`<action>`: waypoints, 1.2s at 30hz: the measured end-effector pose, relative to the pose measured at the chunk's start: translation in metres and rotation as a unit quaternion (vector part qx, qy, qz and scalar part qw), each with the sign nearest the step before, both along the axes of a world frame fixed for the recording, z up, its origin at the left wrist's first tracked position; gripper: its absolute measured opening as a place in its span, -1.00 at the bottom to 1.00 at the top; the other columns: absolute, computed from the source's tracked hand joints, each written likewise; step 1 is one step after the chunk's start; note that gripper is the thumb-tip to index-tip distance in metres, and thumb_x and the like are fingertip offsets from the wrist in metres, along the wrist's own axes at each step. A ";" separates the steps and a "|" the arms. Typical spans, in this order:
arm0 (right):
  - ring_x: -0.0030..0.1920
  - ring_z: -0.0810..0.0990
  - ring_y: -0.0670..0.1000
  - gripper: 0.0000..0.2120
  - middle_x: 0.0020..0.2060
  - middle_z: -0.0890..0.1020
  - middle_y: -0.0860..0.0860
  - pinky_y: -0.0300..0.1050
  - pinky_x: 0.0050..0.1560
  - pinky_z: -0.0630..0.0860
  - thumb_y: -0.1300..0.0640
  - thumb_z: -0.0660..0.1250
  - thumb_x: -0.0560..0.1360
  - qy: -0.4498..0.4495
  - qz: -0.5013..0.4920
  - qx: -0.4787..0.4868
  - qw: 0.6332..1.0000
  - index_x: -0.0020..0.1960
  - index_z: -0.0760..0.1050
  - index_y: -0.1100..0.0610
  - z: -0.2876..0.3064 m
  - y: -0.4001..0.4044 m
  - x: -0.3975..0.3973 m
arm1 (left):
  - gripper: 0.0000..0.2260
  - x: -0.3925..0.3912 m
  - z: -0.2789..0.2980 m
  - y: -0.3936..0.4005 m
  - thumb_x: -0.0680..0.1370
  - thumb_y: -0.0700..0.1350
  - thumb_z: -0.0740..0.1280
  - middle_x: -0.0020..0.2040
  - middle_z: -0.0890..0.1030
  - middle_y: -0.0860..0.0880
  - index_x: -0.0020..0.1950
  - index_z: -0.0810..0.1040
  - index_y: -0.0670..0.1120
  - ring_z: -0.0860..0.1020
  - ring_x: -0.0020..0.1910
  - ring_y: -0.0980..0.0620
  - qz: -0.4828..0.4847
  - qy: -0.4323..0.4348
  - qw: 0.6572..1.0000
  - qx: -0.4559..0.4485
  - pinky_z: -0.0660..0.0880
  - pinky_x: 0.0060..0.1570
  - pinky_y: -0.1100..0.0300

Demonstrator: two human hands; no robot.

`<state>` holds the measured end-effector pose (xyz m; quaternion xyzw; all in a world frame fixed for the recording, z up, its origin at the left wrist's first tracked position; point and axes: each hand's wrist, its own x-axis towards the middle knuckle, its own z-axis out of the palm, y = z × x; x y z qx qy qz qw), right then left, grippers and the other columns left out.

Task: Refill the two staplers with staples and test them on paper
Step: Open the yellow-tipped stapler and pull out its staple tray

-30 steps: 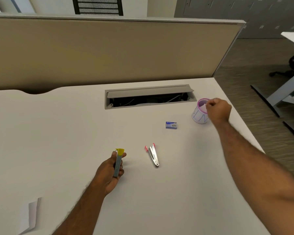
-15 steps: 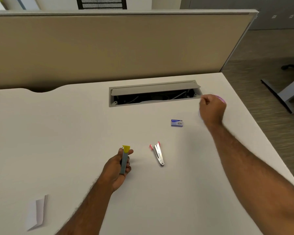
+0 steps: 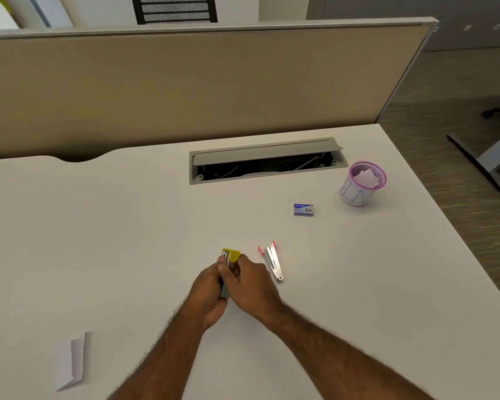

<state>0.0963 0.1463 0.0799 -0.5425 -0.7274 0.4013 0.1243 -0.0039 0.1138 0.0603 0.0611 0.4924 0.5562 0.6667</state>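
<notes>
- Both hands meet at the centre of the desk: my left hand [image 3: 211, 287] grips the yellow stapler [image 3: 228, 265] around its grey body, and my right hand [image 3: 253, 280] closes on it from 3 o'clock, fingers curled at the yellow end.
- I judge that the left hand holds the stapler steady so that the right can open its magazine; I cannot see if it is open.
- At 2 o'clock from my hands, just beside them, the pink stapler [image 3: 272, 260] lies spread open on the desk [image 3: 127, 241], untouched.
- Farther at 2 o'clock sits the staple box [image 3: 303, 209], apart from all else, so I think staples must come from there.
- Beyond it a pink mesh cup [image 3: 362, 183] with paper scraps stands near the right desk edge.
- At 8 o'clock lies folded paper [image 3: 72, 359] for the test, well apart, with open room between.
</notes>
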 end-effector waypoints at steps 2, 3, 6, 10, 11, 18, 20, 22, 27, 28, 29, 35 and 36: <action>-0.12 0.62 0.09 -0.56 -0.15 0.65 0.04 0.01 -0.09 0.58 -0.26 0.11 0.54 -0.007 -0.005 0.010 1.000 0.02 0.48 0.09 -0.002 0.000 0.000 | -0.71 0.000 -0.001 0.001 0.64 -0.06 0.18 -0.12 0.70 -0.10 -0.02 0.67 -0.14 0.66 -0.11 0.04 0.012 -0.008 1.000 0.000 0.58 -0.19 0.21; -0.14 0.61 0.07 -0.60 -0.17 0.65 0.03 -0.01 -0.11 0.57 -0.23 0.14 0.54 0.005 -0.007 0.009 1.000 0.00 0.48 0.10 -0.001 0.001 0.000 | -0.71 -0.002 -0.003 0.001 0.64 -0.06 0.17 -0.07 0.70 -0.12 0.05 0.65 -0.15 0.66 -0.07 0.03 0.021 -0.011 1.000 0.001 0.58 -0.17 0.20; -0.34 0.57 0.00 -0.79 -0.39 0.56 -0.07 -0.12 -0.27 0.51 -0.06 0.32 0.49 0.090 -0.044 -0.017 0.995 -0.20 0.44 0.06 0.001 0.006 0.005 | -0.74 -0.011 -0.009 0.003 0.63 -0.07 0.18 -0.06 0.67 -0.13 0.14 0.59 -0.16 0.63 -0.06 -0.01 0.063 -0.005 0.998 -0.008 0.54 -0.08 0.15; -0.47 0.63 -0.03 -0.81 -0.42 0.62 0.06 -0.15 -0.39 0.57 0.13 0.47 0.39 0.175 -0.072 -0.098 0.977 -0.24 0.47 0.14 -0.001 0.019 0.026 | -0.83 -0.035 -0.019 -0.004 0.62 -0.21 0.18 -0.16 0.64 -0.09 0.13 0.53 -0.11 0.59 -0.15 -0.02 0.110 0.007 0.994 -0.005 0.51 -0.06 0.07; -0.48 0.63 -0.06 -0.80 -0.41 0.64 0.08 -0.19 -0.39 0.56 0.13 0.49 0.38 0.170 -0.057 -0.102 0.978 -0.22 0.49 0.16 -0.003 0.021 0.033 | -0.83 -0.040 -0.021 -0.008 0.61 -0.25 0.20 -0.15 0.66 -0.09 0.14 0.52 -0.09 0.60 -0.14 -0.02 0.106 0.017 0.994 -0.005 0.51 -0.05 0.08; -0.28 0.49 -0.16 -0.86 -0.27 0.62 -0.06 -0.29 -0.19 0.42 0.09 0.52 0.36 0.062 0.040 -0.006 0.997 -0.15 0.62 0.11 -0.044 0.015 0.070 | -0.76 -0.056 -0.028 -0.042 0.44 -0.39 0.42 -0.04 0.69 -0.17 0.03 0.52 -0.16 0.61 -0.07 -0.09 -0.048 0.246 0.968 -0.015 0.50 0.01 0.06; -0.21 0.47 -0.18 -0.84 -0.23 0.57 -0.08 -0.32 -0.13 0.38 0.06 0.50 0.38 0.048 0.075 0.054 0.995 -0.12 0.62 0.11 -0.053 0.010 0.078 | -0.80 -0.058 -0.029 -0.051 0.42 -0.30 0.48 -0.14 0.70 -0.09 -0.03 0.58 -0.10 0.59 -0.17 0.00 -0.087 0.331 0.939 -0.027 0.49 -0.05 0.12; -0.14 0.42 -0.19 -0.82 -0.20 0.52 -0.11 -0.35 -0.08 0.35 -0.01 0.47 0.41 0.021 0.111 0.114 0.987 -0.10 0.61 0.09 -0.058 0.005 0.084 | -0.82 -0.059 -0.031 -0.058 0.40 -0.21 0.52 -0.25 0.64 -0.03 -0.10 0.63 0.02 0.52 -0.29 0.08 -0.119 0.423 0.897 -0.042 0.44 -0.20 0.28; -0.11 0.38 -0.14 -0.83 -0.20 0.51 -0.06 -0.35 -0.09 0.35 -0.02 0.46 0.42 0.002 0.130 0.209 0.969 -0.10 0.60 0.08 -0.063 -0.008 0.092 | -0.78 -0.054 -0.035 -0.072 0.31 -0.19 0.57 -0.27 0.56 0.08 -0.22 0.61 0.08 0.47 -0.31 0.19 -0.158 0.597 0.787 0.001 0.36 -0.28 0.42; -0.11 0.38 -0.14 -0.83 -0.20 0.52 -0.06 -0.35 -0.09 0.36 0.00 0.47 0.41 0.001 0.127 0.219 0.967 -0.10 0.60 0.08 -0.064 -0.010 0.094 | -0.80 -0.053 -0.037 -0.074 0.31 -0.16 0.57 -0.23 0.53 0.12 -0.21 0.62 0.06 0.47 -0.26 0.19 -0.172 0.624 0.762 0.015 0.36 -0.23 0.39; -0.10 0.38 -0.14 -0.84 -0.19 0.53 -0.06 -0.34 -0.08 0.37 0.02 0.48 0.41 0.000 0.123 0.227 0.966 -0.08 0.61 0.08 -0.066 -0.013 0.096 | -0.82 -0.051 -0.038 -0.076 0.31 -0.13 0.57 -0.20 0.51 0.13 -0.20 0.63 0.06 0.47 -0.20 0.19 -0.185 0.645 0.741 0.025 0.35 -0.19 0.38; -0.10 0.39 -0.10 -0.80 -0.16 0.53 -0.08 -0.26 -0.09 0.43 -0.01 0.46 0.43 -0.025 0.134 0.259 0.956 -0.02 0.58 0.06 -0.075 -0.028 0.112 | -0.85 -0.045 -0.044 -0.086 0.36 -0.05 0.54 -0.15 0.47 0.15 -0.17 0.60 0.11 0.42 -0.10 0.12 -0.229 0.666 0.709 0.045 0.30 -0.13 0.43; -0.09 0.40 -0.10 -0.77 -0.14 0.53 -0.08 -0.26 -0.08 0.44 -0.03 0.45 0.43 -0.024 0.135 0.261 0.956 0.01 0.58 0.06 -0.075 -0.030 0.114 | -0.83 -0.046 -0.043 -0.086 0.35 -0.05 0.54 -0.15 0.47 0.15 -0.17 0.58 0.13 0.42 -0.09 0.11 -0.235 0.662 0.710 0.049 0.30 -0.12 0.43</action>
